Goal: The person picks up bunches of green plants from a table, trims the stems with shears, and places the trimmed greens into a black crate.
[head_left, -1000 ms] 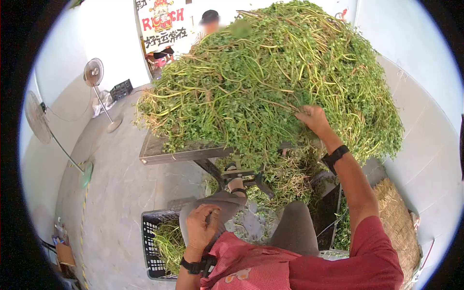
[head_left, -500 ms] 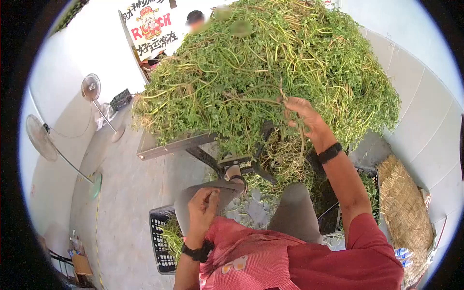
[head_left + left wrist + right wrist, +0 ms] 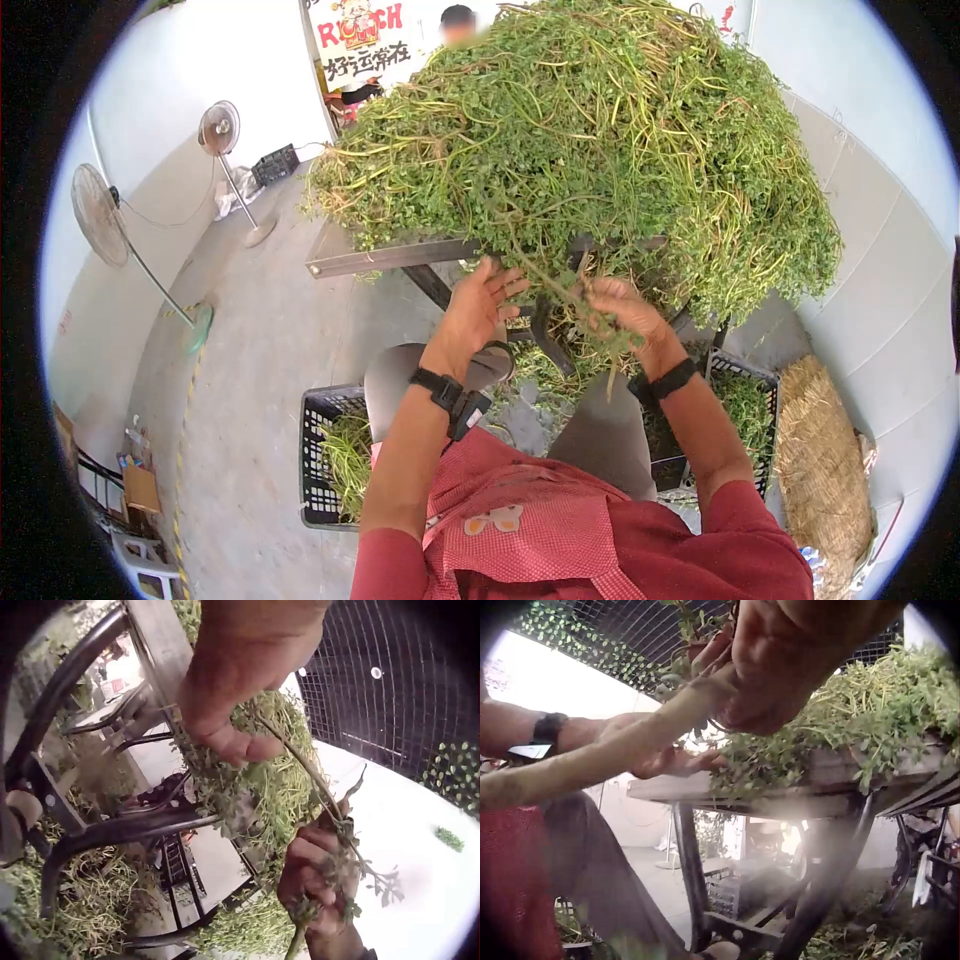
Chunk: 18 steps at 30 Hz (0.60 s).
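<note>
Right hand (image 3: 625,305): fingers curled round a leafy stem (image 3: 585,761).
Stem: in the air before the table (image 3: 390,258), sticking out both sides of the grip.
Feel: probably light and springy, stiffer where thick; leaves look easily torn, so best held by the bare stalk.
Left hand (image 3: 476,306): empty, fingers spread, near the stem; contact unclear.
Heap (image 3: 600,130): greens piled on the table, beyond both hands.

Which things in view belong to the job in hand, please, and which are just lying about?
In the job, apparently:
heap of greens
stem in the right hand
table
left crate

Lying about:
near fan
far fan
straw bundle
</note>
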Tool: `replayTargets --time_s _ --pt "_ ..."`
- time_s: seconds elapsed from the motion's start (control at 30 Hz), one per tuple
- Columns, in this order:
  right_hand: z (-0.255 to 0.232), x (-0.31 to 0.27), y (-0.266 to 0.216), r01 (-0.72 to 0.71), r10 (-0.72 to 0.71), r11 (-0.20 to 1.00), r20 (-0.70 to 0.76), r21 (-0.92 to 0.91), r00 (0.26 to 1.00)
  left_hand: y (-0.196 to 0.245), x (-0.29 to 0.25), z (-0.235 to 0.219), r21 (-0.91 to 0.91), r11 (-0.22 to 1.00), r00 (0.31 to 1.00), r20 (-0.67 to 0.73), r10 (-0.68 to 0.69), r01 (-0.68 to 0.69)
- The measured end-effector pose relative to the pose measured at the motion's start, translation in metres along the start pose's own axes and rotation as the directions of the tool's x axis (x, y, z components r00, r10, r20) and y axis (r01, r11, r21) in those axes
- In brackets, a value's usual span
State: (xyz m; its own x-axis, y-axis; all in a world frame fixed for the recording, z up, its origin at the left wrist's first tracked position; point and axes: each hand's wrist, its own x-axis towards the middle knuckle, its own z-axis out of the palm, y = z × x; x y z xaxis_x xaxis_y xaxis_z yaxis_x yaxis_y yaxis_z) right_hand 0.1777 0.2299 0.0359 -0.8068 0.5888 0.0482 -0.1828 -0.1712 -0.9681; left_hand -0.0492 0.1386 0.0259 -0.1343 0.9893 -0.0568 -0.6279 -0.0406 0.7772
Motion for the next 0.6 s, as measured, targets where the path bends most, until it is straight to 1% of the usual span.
replayTargets --time_s 0.07,0.1,0.17,0.2,0.23,0.27,0.33,0.37,0.4,0.43,0.47,0.5,0.53,0.57,0.6 --pt "0.006 -0.005 0.015 -0.110 0.111 0.994 0.054 -0.013 0.992 0.002 0.002 0.003 -0.005 1.000 1.000 -0.007 0.000 0.000" --pt "0.010 -0.006 0.024 -0.152 0.153 0.986 0.015 -0.065 0.988 0.002 0.002 0.003 -0.005 1.000 1.000 -0.002 0.001 -0.001" --pt "0.020 -0.010 0.030 -0.187 0.189 0.982 0.049 -0.032 0.981 0.000 -0.003 0.003 -0.006 1.000 1.000 0.000 0.003 -0.003" --pt "0.026 -0.012 0.032 -0.217 0.216 0.976 0.078 0.002 0.973 -0.002 -0.007 0.004 0.037 0.999 0.999 -0.019 0.036 -0.035" --pt "0.029 -0.013 0.038 -0.207 0.204 0.978 0.083 0.023 0.975 -0.004 -0.010 0.005 0.081 0.995 0.997 -0.037 0.067 -0.063" --pt "0.030 -0.012 0.042 -0.208 0.206 0.978 0.081 0.028 0.975 -0.005 -0.008 0.002 0.083 0.995 0.997 -0.038 0.062 -0.059" --pt "0.029 -0.010 0.053 -0.184 0.185 0.982 0.033 -0.034 0.982 -0.008 -0.006 -0.005 0.065 0.995 0.997 -0.014 0.070 -0.069" --pt "0.028 -0.006 0.056 -0.178 0.171 0.979 -0.080 -0.094 0.982 -0.008 -0.008 -0.004 0.068 0.996 0.998 -0.014 0.061 -0.060" --pt "0.024 -0.006 0.057 -0.178 0.171 0.980 -0.085 -0.089 0.982 -0.009 -0.010 -0.003 0.068 0.994 0.995 -0.041 0.090 -0.087" --pt "0.020 -0.005 0.057 -0.108 0.105 0.994 -0.192 -0.007 0.976 -0.008 -0.011 -0.002 0.070 0.991 0.991 -0.065 0.119 -0.115" --pt "0.019 -0.004 0.055 -0.027 0.046 0.997 -0.301 0.066 0.952 -0.008 -0.013 -0.004 0.073 0.991 0.992 -0.060 0.115 -0.111" --pt "0.009 -0.002 0.057 0.034 -0.005 0.995 -0.285 0.096 0.959 -0.009 -0.014 -0.007 0.055 0.989 0.988 -0.058 0.140 -0.137" --pt "0.001 0.000 0.055 0.038 -0.010 0.995 -0.289 0.095 0.957 -0.007 -0.015 -0.010 0.035 0.986 0.985 -0.056 0.165 -0.163" --pt "-0.001 0.001 0.049 0.082 -0.032 0.976 -0.242 0.202 0.970 -0.005 -0.015 -0.011 0.034 0.987 0.986 -0.051 0.160 -0.159" --pt "-0.004 0.001 0.045 0.117 -0.056 0.943 -0.201 0.311 0.978 -0.005 -0.016 -0.013 0.052 0.985 0.981 -0.091 0.170 -0.166"
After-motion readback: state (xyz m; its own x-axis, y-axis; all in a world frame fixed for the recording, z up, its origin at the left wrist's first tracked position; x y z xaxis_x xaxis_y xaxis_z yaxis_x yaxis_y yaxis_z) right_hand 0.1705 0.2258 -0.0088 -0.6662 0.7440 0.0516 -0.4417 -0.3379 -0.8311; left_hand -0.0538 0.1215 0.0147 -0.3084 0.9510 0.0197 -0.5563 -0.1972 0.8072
